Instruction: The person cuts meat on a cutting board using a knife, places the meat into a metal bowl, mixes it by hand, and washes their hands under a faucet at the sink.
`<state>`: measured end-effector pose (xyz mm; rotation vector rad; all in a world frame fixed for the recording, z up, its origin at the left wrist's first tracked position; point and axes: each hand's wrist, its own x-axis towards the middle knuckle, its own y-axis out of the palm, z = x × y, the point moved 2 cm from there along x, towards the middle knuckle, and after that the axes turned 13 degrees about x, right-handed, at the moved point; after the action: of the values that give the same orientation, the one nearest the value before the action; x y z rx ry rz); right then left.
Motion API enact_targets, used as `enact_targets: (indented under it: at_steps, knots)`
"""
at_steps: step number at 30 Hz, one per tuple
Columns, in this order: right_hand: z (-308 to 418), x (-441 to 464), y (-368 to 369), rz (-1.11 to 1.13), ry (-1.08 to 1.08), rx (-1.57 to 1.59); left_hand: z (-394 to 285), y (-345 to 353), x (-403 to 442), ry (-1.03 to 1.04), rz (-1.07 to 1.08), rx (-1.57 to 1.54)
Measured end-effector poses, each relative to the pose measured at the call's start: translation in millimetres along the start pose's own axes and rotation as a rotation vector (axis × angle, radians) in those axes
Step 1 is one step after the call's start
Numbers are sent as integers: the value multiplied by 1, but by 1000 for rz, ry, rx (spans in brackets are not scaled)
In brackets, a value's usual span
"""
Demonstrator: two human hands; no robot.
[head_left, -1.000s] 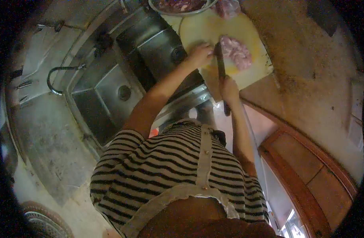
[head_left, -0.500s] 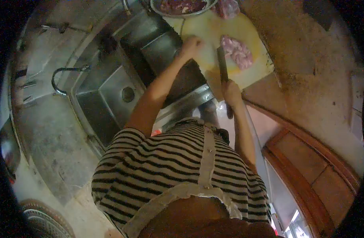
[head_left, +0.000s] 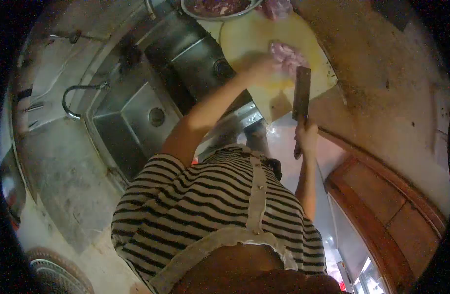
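Note:
Pale pink raw meat (head_left: 287,55) lies in a heap on the yellowish cutting board (head_left: 244,39). My left hand (head_left: 265,67) is at the heap's left edge; motion smears its fingers, so their pose and any contact with the meat are unclear. A cleaver (head_left: 302,90) is in my right hand (head_left: 307,134), which is wrapped around its handle near the board's front edge. The blade points away from me, its tip beside the lower right end of the meat.
A metal bowl of dark red meat (head_left: 220,10) stands at the far end of the board, beside a pink bagged lump (head_left: 278,9). To the left is a double steel sink (head_left: 132,125) with a curved faucet (head_left: 70,93). A wooden cabinet (head_left: 382,191) is at lower right.
My left hand has moved right, from the board's left side to the meat. My right hand has shifted right and nearer me, and the cleaver now shows its broad side.

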<state>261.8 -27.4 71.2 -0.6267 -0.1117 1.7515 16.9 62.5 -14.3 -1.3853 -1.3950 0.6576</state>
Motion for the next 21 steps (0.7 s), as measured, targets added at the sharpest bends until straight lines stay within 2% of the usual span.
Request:
enact_targets:
  at_steps: [2, 3, 5, 6, 9, 10, 13, 14, 15, 16, 18, 21]
  knots:
    - [-14, 7, 13, 19, -174, -114, 32, -17, -17, -359, 454, -159]
    - [-14, 10, 20, 24, -233, -148, 38, -25, -27, -359, 455, -155]
    - [7, 9, 41, 143, -174, -152, 42, -40, -43, -337, 284, -237]
    - [24, 8, 49, 138, -304, -235, 39, -44, -46, -339, 279, -232]
    - [23, 23, 78, 155, -249, -398, 26, -49, -47, -234, -27, -261]
    - [24, 23, 81, 173, -307, -269, 28, -42, -49, -232, -29, -264]
    - [29, 30, 93, 247, -201, -414, 27, -37, -51, -230, 17, -424]
    - [30, 36, 95, 248, -198, -418, 25, -36, -49, -198, 38, -303]
    - [31, 42, 99, 255, -294, -449, 21, -38, -48, -166, 61, -182]
    - [31, 50, 103, 260, -387, -479, 23, -33, -50, -166, 68, -188]
    - [30, 86, 118, 240, -408, -321, 27, -28, -46, -16, 45, 21]
    - [33, 118, 136, 180, -410, -342, 23, -28, -46, -63, 69, 99]
